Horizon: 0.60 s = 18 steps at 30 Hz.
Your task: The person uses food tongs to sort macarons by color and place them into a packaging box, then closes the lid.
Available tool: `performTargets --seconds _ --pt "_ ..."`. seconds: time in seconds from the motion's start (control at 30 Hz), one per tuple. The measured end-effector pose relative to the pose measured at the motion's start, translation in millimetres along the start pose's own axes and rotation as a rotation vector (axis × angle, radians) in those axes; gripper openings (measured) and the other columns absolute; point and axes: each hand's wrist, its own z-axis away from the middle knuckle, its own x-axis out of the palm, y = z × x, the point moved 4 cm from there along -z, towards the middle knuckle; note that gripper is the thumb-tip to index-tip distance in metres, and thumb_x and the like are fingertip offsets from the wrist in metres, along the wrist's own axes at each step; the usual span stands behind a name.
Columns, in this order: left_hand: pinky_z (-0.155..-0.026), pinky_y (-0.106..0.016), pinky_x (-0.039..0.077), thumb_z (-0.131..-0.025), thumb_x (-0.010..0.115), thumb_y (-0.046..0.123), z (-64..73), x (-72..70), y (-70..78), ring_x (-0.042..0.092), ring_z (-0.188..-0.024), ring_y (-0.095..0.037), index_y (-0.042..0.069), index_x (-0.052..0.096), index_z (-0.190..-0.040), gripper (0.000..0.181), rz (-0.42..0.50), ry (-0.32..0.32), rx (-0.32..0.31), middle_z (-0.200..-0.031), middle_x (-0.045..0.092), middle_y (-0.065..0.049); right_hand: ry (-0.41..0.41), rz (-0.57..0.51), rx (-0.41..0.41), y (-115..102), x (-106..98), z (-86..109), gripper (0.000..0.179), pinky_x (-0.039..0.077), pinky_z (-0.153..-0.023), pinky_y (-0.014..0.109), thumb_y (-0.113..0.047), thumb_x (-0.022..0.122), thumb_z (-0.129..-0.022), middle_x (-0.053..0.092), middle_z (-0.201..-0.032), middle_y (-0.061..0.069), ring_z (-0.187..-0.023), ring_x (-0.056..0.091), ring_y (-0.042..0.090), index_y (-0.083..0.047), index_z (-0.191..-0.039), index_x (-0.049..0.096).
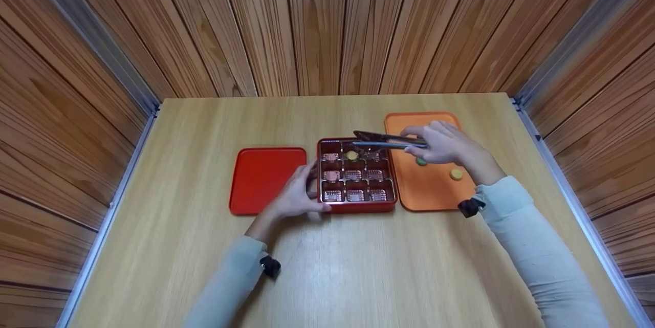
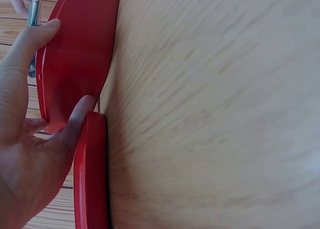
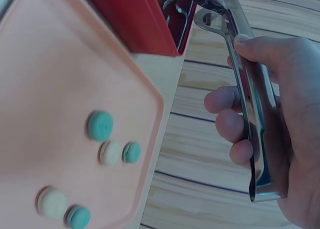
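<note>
A red box (image 1: 361, 207) with a dark divided insert stands mid-table. Pink macarons (image 1: 331, 175) sit in its left compartments and a yellow macaron (image 1: 352, 155) in the far middle one. My left hand (image 1: 297, 195) touches the box's left side, thumb by the near corner and fingers extended along the wall. In my right hand (image 1: 441, 143) I grip metal tongs (image 3: 257, 114), whose tips reach over the far row of compartments. Whether the tips hold anything cannot be made out. Teal macarons (image 3: 100, 125) and cream-yellow macarons (image 3: 52, 203) lie on the orange tray (image 1: 430, 195).
Left of the box lies a red shallow lid or tray (image 1: 261, 179), its edge close to my left hand. The orange tray lies against the box's right side. Wooden plank walls (image 1: 317, 26) surround the table (image 1: 327, 266) at the back and sides.
</note>
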Motion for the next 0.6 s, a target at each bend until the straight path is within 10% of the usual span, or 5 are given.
performTargets --seconds 0.6 --pt "-0.14 -0.062 0.033 -0.076 0.103 0.024 1.1 -0.4 1.5 0.047 -0.159 -0.042 0.007 0.023 -0.18 0.132 -0.01 -0.002 0.007 -0.169 0.044 -0.025 0.006 -0.015 0.101 53.3 -15.4 45.4 0.046 0.03 -0.048 0.026 -0.032 0.069 -0.111 0.053 -0.065 -0.002 -0.049 0.041 0.013 -0.009 -0.151 0.066"
